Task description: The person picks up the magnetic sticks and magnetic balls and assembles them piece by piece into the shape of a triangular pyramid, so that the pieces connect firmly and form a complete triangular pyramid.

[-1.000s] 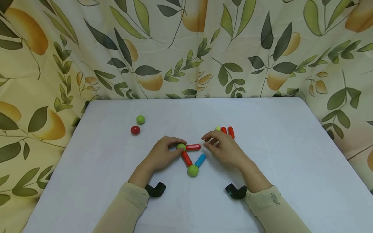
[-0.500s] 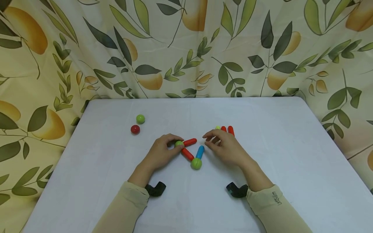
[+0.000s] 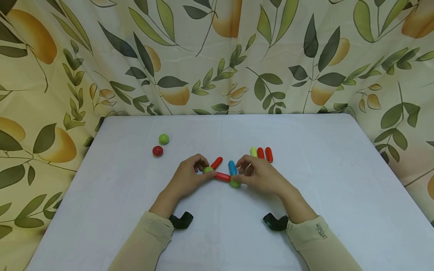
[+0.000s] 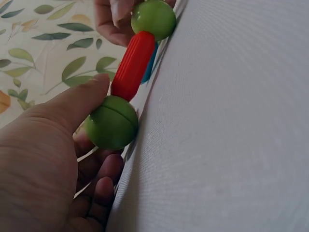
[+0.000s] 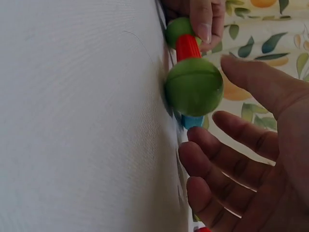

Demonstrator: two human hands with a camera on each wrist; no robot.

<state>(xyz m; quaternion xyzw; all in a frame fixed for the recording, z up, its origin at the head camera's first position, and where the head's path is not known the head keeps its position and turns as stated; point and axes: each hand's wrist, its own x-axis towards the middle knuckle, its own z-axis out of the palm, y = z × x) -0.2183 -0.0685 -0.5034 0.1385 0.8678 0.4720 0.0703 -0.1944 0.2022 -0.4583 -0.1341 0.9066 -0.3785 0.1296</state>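
Note:
My left hand (image 3: 190, 175) pinches a green ball (image 4: 112, 124) between thumb and fingers. Two red rods come off that ball: one (image 3: 216, 163) points away from me, the other (image 4: 134, 65) runs to a second green ball (image 5: 194, 87). A blue rod (image 3: 232, 168) extends from the second ball toward the back of the table. Around this second ball is my right hand (image 3: 261, 173), its thumb overlapping the ball in the head view. In the right wrist view its fingers are loosely bent and spread, with a gap between thumb and ball.
On the white table (image 3: 112, 210), a loose green ball (image 3: 164, 139) and a red ball (image 3: 157, 151) lie at the back left. Behind my right hand are a yellow-green rod (image 3: 253, 151) and two red rods (image 3: 269, 154). A patterned curtain (image 3: 217, 56) hangs behind.
The joined piece has turned counterclockwise in the left hand's grip. Its second green ball has swung right and away from me, to the right hand, which has lowered slightly toward it.

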